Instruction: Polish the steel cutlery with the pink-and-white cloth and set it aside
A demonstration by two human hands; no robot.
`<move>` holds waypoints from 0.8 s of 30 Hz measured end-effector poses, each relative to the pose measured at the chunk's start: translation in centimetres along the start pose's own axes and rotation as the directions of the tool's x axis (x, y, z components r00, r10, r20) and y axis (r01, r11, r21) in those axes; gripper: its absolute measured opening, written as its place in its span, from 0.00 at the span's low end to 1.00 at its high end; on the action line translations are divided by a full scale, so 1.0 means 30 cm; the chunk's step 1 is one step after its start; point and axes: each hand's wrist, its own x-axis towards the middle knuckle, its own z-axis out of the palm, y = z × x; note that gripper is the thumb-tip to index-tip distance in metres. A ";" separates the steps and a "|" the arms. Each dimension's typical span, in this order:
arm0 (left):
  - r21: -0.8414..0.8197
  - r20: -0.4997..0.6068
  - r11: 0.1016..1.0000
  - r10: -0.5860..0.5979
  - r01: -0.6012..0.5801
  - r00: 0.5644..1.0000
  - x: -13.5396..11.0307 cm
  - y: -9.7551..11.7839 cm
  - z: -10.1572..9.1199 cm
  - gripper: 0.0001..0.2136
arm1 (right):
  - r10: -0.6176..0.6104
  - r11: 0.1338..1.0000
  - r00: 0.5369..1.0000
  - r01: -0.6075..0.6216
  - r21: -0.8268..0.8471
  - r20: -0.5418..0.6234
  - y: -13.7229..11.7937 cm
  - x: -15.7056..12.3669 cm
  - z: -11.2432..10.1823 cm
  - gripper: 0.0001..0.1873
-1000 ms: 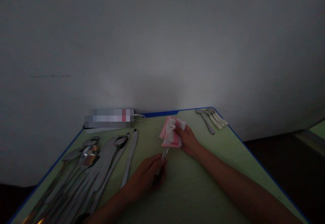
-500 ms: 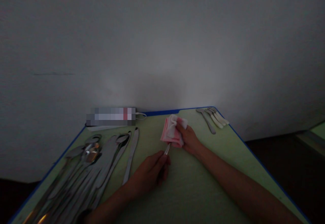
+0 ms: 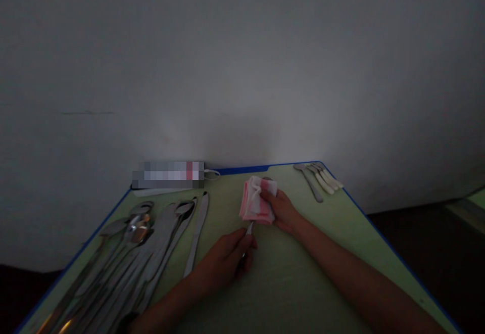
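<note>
My left hand [image 3: 233, 253] is closed around the handle of a piece of metal cutlery [image 3: 249, 228], low over the middle of the table. A folded pink-and-white cloth [image 3: 258, 202] covers most of it. Gripping that cloth is my right hand [image 3: 281, 206], thumb on top and fingers behind. A small grey rounded tip peeks out past the cloth's far edge, so the kind of cutlery stays hidden. To the left of my left hand lies a table knife [image 3: 197, 235].
Several metal spoons, ladle-like pieces and knives [image 3: 132, 268] lie heaped along the left side. A pixelated box-shaped object [image 3: 168, 176] with a white cable sits at the back left. At the back right are a metal fork or spoon [image 3: 308, 182] and several white-handled forks [image 3: 324, 180]. A wall [image 3: 242, 71] stands behind.
The cloth and my right hand have shifted slightly along the cutlery, and a grey tip now shows beyond the cloth. My left hand keeps its hold. The view has moved slightly.
</note>
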 end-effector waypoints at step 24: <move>0.025 0.010 1.000 0.012 -0.012 1.000 0.003 -0.012 -0.001 0.17 | -0.027 1.000 0.986 0.027 -0.001 -0.162 -0.006 -0.006 0.011 0.15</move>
